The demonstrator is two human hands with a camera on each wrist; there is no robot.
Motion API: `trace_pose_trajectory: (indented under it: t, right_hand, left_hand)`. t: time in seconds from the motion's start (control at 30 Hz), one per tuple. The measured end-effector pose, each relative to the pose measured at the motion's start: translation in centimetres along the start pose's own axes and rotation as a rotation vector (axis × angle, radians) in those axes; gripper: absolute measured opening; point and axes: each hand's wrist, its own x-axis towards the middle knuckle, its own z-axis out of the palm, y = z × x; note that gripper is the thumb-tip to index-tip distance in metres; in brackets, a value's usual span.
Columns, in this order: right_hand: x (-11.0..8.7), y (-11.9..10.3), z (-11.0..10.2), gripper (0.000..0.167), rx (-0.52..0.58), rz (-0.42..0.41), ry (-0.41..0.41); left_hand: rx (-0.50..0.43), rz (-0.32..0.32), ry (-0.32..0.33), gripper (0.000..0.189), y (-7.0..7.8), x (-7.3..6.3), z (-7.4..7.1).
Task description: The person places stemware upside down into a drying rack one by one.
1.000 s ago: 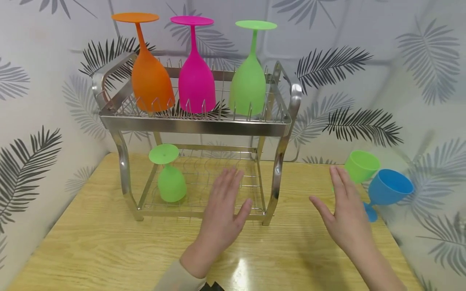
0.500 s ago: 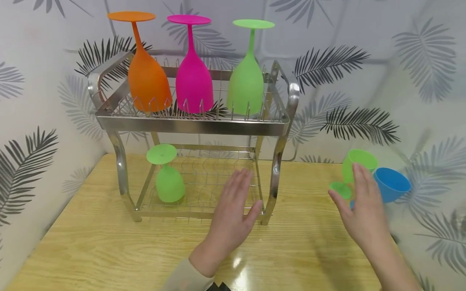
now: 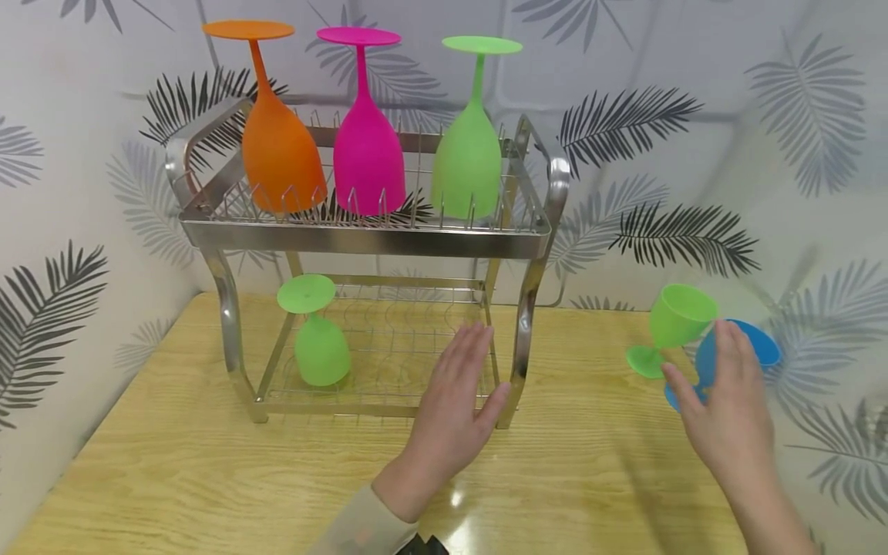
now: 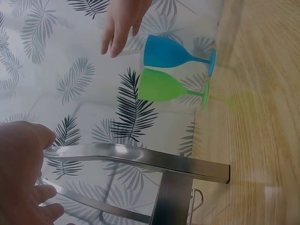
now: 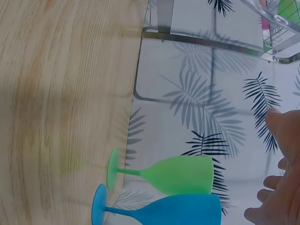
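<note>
My right hand (image 3: pixel 735 416), fingers straight, hovers in front of the blue goblet (image 3: pixel 756 344) and hides part of it in the head view. In the right wrist view the hand (image 5: pixel 283 173) is apart from the blue goblet (image 5: pixel 183 211). Just left of it stands a green goblet (image 3: pixel 683 316), upright on the table. My left hand (image 3: pixel 454 401) holds nothing; its fingers are extended before the lower right of the metal rack (image 3: pixel 375 240). Upside down on the top tier are an orange goblet (image 3: pixel 280 154), a pink goblet (image 3: pixel 368 154) and a light green goblet (image 3: pixel 468 162).
A smaller green goblet (image 3: pixel 322 351) is upside down at the left of the rack's lower tier. The wooden table (image 3: pixel 208 478) meets a leaf-patterned wall (image 3: pixel 645 154) behind and at the sides. The rack's right front leg (image 3: pixel 525 347) stands beside my left hand.
My right hand has moved right, from in front of the green goblet to in front of the blue one. The left hand has shifted slightly right. The goblets stay in place.
</note>
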Motion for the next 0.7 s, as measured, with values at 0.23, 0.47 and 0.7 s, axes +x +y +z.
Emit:
trace_pose_trajectory:
  t: [0.23, 0.47, 0.7]
  right_hand:
    - [0.0, 1.4, -0.4, 0.085, -0.016, 0.045, 0.015]
    - [-0.1, 2.7, -0.9, 0.088, -0.047, 0.134, -0.008]
    - [0.0, 3.7, -1.2, 0.088, -0.032, 0.188, -0.017]
  left_hand:
    - [-0.032, -0.001, -0.010, 0.071, -0.1, 0.3, 0.4]
    - [-0.111, -0.049, -0.041, 0.071, 0.1, 0.7, 0.8]
    - [-0.149, -0.099, -0.066, 0.073, 0.3, 0.9, 1.4]
